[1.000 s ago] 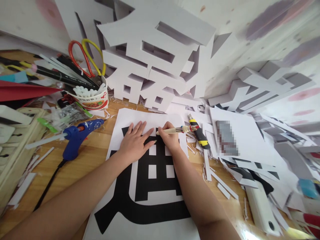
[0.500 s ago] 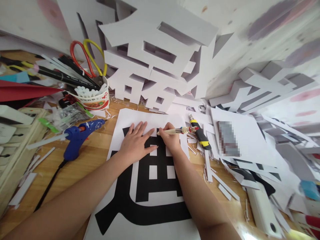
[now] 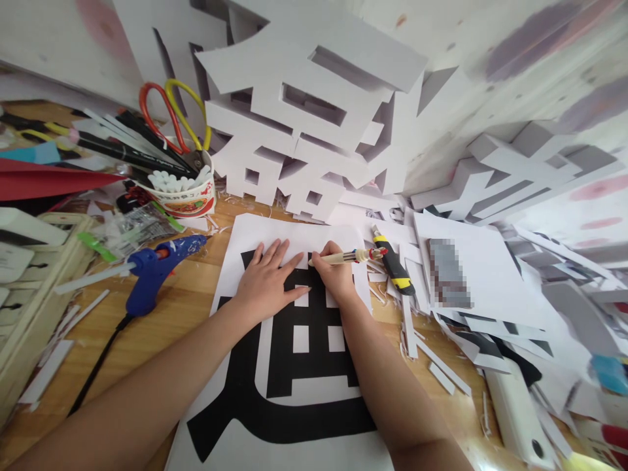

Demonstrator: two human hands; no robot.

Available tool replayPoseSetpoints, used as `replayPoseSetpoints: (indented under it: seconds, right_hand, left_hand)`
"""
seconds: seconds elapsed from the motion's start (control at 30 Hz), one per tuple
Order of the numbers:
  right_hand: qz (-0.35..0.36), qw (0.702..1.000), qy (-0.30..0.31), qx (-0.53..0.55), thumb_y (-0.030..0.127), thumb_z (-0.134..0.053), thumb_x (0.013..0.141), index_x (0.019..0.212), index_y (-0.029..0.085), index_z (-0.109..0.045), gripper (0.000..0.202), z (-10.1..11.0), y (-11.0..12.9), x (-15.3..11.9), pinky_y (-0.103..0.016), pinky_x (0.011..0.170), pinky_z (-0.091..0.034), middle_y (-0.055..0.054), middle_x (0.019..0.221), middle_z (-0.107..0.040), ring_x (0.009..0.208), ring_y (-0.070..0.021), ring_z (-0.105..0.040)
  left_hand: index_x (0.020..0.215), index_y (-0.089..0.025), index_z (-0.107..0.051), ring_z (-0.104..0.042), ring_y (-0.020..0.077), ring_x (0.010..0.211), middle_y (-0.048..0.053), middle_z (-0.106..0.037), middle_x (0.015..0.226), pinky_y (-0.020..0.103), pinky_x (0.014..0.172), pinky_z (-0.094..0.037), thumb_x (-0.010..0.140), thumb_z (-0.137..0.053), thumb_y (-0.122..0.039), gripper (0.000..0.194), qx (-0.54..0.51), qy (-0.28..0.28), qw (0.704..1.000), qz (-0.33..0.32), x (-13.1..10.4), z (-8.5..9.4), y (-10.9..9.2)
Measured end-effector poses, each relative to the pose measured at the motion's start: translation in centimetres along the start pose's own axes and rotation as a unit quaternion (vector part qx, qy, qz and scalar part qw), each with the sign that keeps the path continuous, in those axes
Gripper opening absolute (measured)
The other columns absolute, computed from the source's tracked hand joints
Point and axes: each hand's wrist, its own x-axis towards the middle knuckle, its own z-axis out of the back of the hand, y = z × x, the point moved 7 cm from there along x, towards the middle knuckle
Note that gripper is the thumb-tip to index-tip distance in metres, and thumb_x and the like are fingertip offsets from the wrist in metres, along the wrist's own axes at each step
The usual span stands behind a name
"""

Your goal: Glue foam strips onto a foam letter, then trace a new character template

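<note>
My left hand (image 3: 267,281) lies flat with fingers spread on a black cut-out character (image 3: 304,418), pressing it against a white sheet (image 3: 235,242). In my right hand (image 3: 336,275) is a multi-colour pen (image 3: 348,256), its tip at the upper edge of the black character near its top stroke. The pen slants to the right, with coloured sliders at its far end. Small rectangular openings in the character show white paper beneath. Part of the character's right side is hidden under my right hand and forearm.
A blue glue gun (image 3: 152,275) lies at left, near a paper cup (image 3: 189,196) holding scissors (image 3: 181,124). A yellow-black utility knife (image 3: 392,265) rests at right among paper scraps. Large white paper characters (image 3: 314,98) stand behind. A stack of white sheets (image 3: 495,275) lies at right.
</note>
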Motion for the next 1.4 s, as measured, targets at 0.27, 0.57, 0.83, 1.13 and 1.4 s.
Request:
replayPoseSetpoints:
  seconds: [0.27,0.57,0.83,1.13,1.4]
  right_hand:
    - [0.003,1.0,0.013,0.004,0.026,-0.052,0.07,0.054,0.022,-0.029,0.028,-0.14,0.1,-0.1,-0.022,0.047,-0.027,0.008,0.048,-0.029,0.047,-0.0082,-0.03]
    - [0.002,1.0,0.025,0.015,0.027,-0.051,0.069,0.055,0.021,-0.029,0.027,-0.2,-0.01,-0.19,-0.021,0.047,-0.027,0.008,0.048,-0.029,0.048,-0.0077,-0.029]
    - [-0.006,0.999,0.033,0.019,0.027,-0.051,0.068,0.055,0.021,-0.03,0.025,-0.2,0.1,-0.36,-0.022,0.048,-0.027,0.008,0.049,-0.029,0.048,-0.0076,-0.03]
    - [-0.012,0.999,0.034,0.033,0.028,-0.051,0.068,0.055,0.021,-0.03,0.026,-0.2,0.11,-0.45,-0.022,0.048,-0.026,0.009,0.049,-0.029,0.048,-0.0074,-0.03]
    - [-0.016,0.999,0.035,0.021,0.027,-0.051,0.067,0.055,0.021,-0.031,0.024,-0.2,-0.08,-0.39,-0.022,0.047,-0.026,0.009,0.049,-0.028,0.048,-0.0074,-0.03]
  left_hand:
    - [0.136,-0.025,-0.032,-0.012,0.0238,0.135,0.01,-0.022,0.146,0.044,0.108,-0.005,0.08,-0.027,-0.066,0.07,-0.003,0.008,1.0,0.003,0.01,0.03,0.02]
    - [0.136,-0.026,-0.031,-0.011,0.0238,0.135,0.008,-0.021,0.146,0.044,0.108,-0.005,0.08,-0.027,-0.067,0.07,-0.003,0.011,1.0,0.004,0.01,-0.11,0.08]
    - [0.136,-0.026,-0.032,-0.012,0.0241,0.135,0.006,-0.023,0.146,0.044,0.108,-0.005,0.08,-0.028,-0.066,0.069,-0.005,0.009,1.0,0.005,0.02,-0.01,0.06]
    - [0.136,-0.026,-0.031,-0.012,0.0238,0.135,0.007,-0.022,0.146,0.044,0.108,-0.005,0.08,-0.028,-0.066,0.069,-0.004,0.008,1.0,0.004,-0.05,-0.03,0.06]
    - [0.136,-0.025,-0.032,-0.013,0.0243,0.135,0.008,-0.023,0.146,0.044,0.108,-0.005,0.08,-0.028,-0.066,0.069,-0.005,0.007,1.0,0.005,0.0,0.06,0.03]
